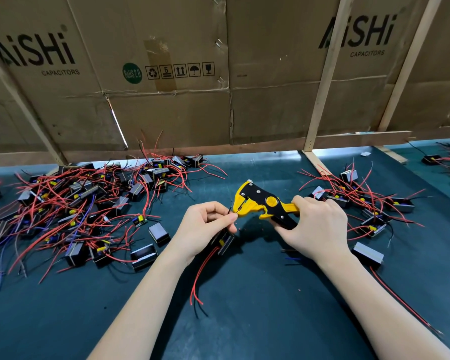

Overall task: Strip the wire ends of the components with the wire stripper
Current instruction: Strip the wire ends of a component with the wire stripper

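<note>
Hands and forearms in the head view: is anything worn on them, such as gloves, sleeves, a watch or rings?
Nothing worn shows. The left hand and right hand are bare, without gloves, rings or watch, and both forearms are bare down to the bottom edge of the picture.

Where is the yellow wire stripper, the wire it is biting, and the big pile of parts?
wire stripper (271, 201): head view, on its round yellow pivot knob.
wire (235, 210): head view, on the end entering the tool's mouth.
pile of parts (70, 203): head view, on the tangled red wires at left.
</note>
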